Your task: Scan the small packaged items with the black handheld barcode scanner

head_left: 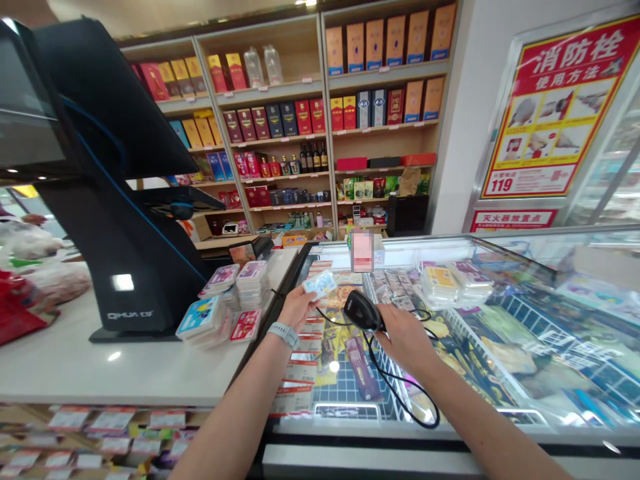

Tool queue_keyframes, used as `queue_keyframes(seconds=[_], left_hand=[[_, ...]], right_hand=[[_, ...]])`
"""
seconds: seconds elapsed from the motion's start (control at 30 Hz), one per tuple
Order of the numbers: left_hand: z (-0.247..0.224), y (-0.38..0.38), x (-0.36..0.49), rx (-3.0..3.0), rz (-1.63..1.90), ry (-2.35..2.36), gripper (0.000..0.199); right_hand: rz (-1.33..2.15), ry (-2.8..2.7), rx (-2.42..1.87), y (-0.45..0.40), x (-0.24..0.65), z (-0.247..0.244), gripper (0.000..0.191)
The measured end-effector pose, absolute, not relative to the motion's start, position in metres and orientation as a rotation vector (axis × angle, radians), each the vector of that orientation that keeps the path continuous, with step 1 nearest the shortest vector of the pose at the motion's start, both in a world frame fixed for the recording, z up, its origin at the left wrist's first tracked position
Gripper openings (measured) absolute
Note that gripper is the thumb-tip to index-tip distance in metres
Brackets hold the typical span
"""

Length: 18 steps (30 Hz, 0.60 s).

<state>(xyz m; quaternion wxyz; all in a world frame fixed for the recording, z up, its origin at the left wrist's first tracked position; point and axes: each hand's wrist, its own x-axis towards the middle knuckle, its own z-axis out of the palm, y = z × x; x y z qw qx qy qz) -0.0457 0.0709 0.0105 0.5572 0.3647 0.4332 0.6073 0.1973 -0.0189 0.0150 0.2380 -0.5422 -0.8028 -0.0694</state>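
Note:
My left hand (297, 308) holds a small pale blue packet (320, 285) up between its fingers. My right hand (403, 337) grips a black handheld barcode scanner (363, 311), whose head points left toward the packet, with a small gap between them. A black cable (400, 393) loops down from the scanner over the glass-topped freezer (500, 320). Both hands are above the freezer, close to its edge by the white counter (100, 367). The wristband on my left wrist is pale grey.
Stacks of flat packets (253, 283) stand on the counter beside a black checkout terminal (125, 200). Bagged goods (40, 267) lie at the counter's far left. Wooden shelves (280, 133) of boxed liquor stand behind, and a red fire-hydrant sign (555, 110) hangs at right.

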Motion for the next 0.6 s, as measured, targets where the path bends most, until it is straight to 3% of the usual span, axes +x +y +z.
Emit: queue_keyframes(seconds=[0.2, 0.4, 0.6], left_hand=[[-0.015, 0.080, -0.053, 0.834, 1.415, 1.013, 0.031], [-0.010, 0.083, -0.058, 0.543, 1.506, 1.001, 0.014], [-0.006, 0.077, -0.057, 0.449, 1.413, 0.865, 0.016]], right_hand=[[-0.171, -2.198, -1.487, -0.018, 0.198, 0.017, 0.026], [-0.163, -2.163, -1.456, -0.015, 0.202, 0.013, 0.030], [-0.168, -2.111, -1.450, -0.015, 0.203, 0.013, 0.030]])
